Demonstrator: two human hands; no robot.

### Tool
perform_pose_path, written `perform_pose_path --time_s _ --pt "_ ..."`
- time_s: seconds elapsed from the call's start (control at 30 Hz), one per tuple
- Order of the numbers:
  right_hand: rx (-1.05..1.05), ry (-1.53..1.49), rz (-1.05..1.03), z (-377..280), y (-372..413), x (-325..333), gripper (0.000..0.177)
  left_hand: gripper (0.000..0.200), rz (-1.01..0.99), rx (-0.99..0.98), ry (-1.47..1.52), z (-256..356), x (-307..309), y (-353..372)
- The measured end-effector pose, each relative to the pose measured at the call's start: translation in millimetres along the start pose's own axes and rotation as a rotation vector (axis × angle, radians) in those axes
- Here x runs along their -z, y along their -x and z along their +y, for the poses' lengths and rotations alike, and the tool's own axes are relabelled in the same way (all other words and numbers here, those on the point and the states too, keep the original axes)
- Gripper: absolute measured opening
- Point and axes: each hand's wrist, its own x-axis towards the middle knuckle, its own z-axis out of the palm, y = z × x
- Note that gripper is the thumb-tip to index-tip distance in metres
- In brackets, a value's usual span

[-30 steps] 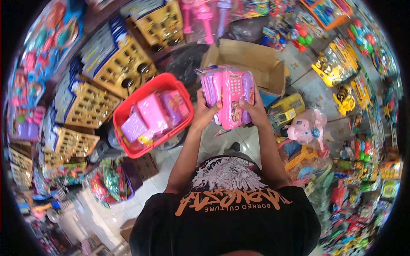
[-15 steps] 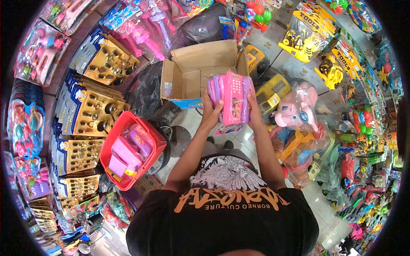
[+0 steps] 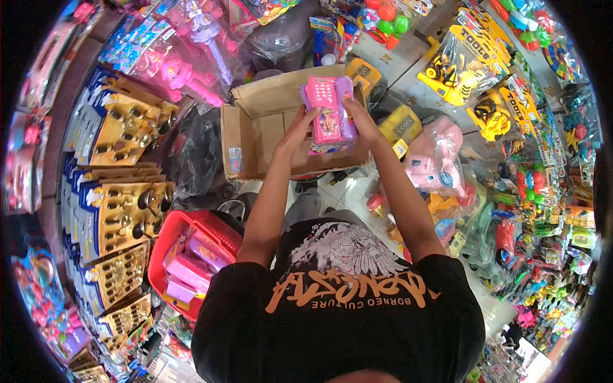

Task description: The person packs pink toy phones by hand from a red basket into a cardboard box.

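Observation:
Both hands hold a stack of pink and purple wrapped toys point(image 3: 327, 115) over the right part of an open cardboard box point(image 3: 255, 131). My left hand point(image 3: 299, 127) grips the stack's left side, its thumb on the top pink piece. On the right side, my right hand point(image 3: 361, 120) has its fingers against the purple part. The plastic wrapping shines, and the undersides of the toys are hidden. A red basket point(image 3: 167, 239) with more pink and purple packages point(image 3: 195, 258) stands at the lower left.
Kitchen toy sets point(image 3: 131, 207) hang in rows at the left. Yellow tool toys point(image 3: 456, 80) are at the upper right, above a wrapped pink toy point(image 3: 437, 156). A black plastic bag point(image 3: 195, 153) lies left of the box. Pink wands point(image 3: 185, 76) hang at the upper left.
Both hands have moved forward and slightly left with the stack, now further over the box. The view has shifted, and the box and basket appear lower and further left.

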Motion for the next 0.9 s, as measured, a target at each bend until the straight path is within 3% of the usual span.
perform_pose_path --time_s 0.13,0.17,0.3,0.4,0.53,0.57,0.63,0.7,0.77,0.8,0.87,0.9 --pt "-0.152 -0.012 0.083 23 -24 11 0.049 0.071 -0.024 0.099 0.116 -26 13 -40" --pt "-0.124 -0.043 0.095 37 -32 13 0.033 0.068 -0.028 0.130 0.157 -36 15 -49" --pt "-0.211 -0.030 0.125 90 -48 42 0.032 0.062 -0.107 0.154 0.248 -128 37 -98" --pt "-0.357 0.088 0.066 121 -53 65 0.029 0.061 -0.119 0.227 0.205 -155 38 -98" --pt "-0.335 -0.026 0.157 157 -50 59 0.043 0.060 -0.084 0.267 0.114 -181 35 -96" --pt "-0.297 0.109 0.217 164 -48 59 0.053 0.060 -0.090 0.279 0.112 -181 34 -93" --pt "-0.331 0.177 0.205 171 -46 59 0.054 0.064 -0.032 0.473 0.107 -198 37 -93" --pt "-0.366 0.247 0.193 174 -40 54 0.054 0.067 -0.096 0.499 0.049 -236 52 -100" --pt "-0.441 0.558 0.416 167 -36 41 0.066 0.071 -0.161 0.517 -0.005 -248 54 -105" --pt "-0.476 0.715 0.523 170 -36 40 0.072 0.073 -0.156 0.412 -0.074 -244 51 -107" --pt "-0.410 0.661 0.535 176 -32 41 0.073 0.075 -0.147 0.311 -0.145 -236 42 -106" --pt "-0.337 0.610 0.549 180 -31 42 0.075 0.077 -0.026 0.222 -0.257 -236 36 -105"
